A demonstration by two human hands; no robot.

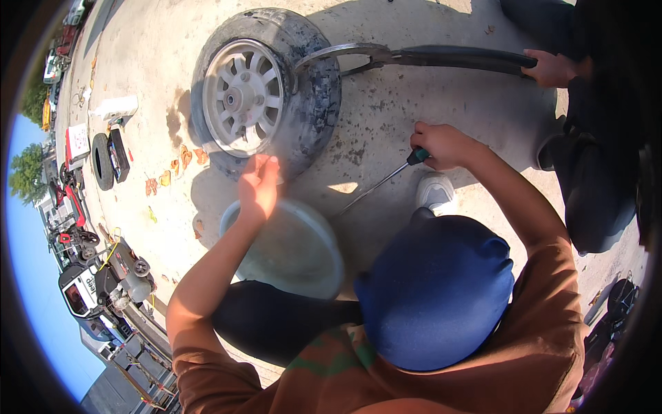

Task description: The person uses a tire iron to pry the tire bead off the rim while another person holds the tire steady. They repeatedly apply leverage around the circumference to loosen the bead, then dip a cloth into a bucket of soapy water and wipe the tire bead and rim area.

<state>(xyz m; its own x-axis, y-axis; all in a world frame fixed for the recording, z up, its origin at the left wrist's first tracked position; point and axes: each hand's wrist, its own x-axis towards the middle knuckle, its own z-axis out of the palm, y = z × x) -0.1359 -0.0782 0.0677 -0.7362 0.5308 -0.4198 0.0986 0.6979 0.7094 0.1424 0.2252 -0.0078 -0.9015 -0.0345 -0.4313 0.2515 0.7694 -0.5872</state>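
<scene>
My left hand point(259, 185) hovers between the wheel and a pale basin point(334, 259), its fingers bunched together and slightly blurred. What they hold, if anything, cannot be made out. My right hand point(445, 145) is closed round the dark green handle of a screwdriver point(378, 186), whose long thin shaft slants down toward the basin. A dirty tyre point(318, 103) on a pale spoked rim point(265, 83) lies on the concrete. Across the tyre reaches the curved metal end of a long dark bar point(455, 56), gripped by another person's hand point(552, 67).
A rounded blue cloth-covered shape point(434, 290) fills the lower middle, with a white shoe point(434, 191) just beyond it. The other person's dark-clothed leg point(600, 179) stands at right. At left lie a small tyre point(102, 161), a black box point(118, 153), a white container point(116, 107) and dry leaves.
</scene>
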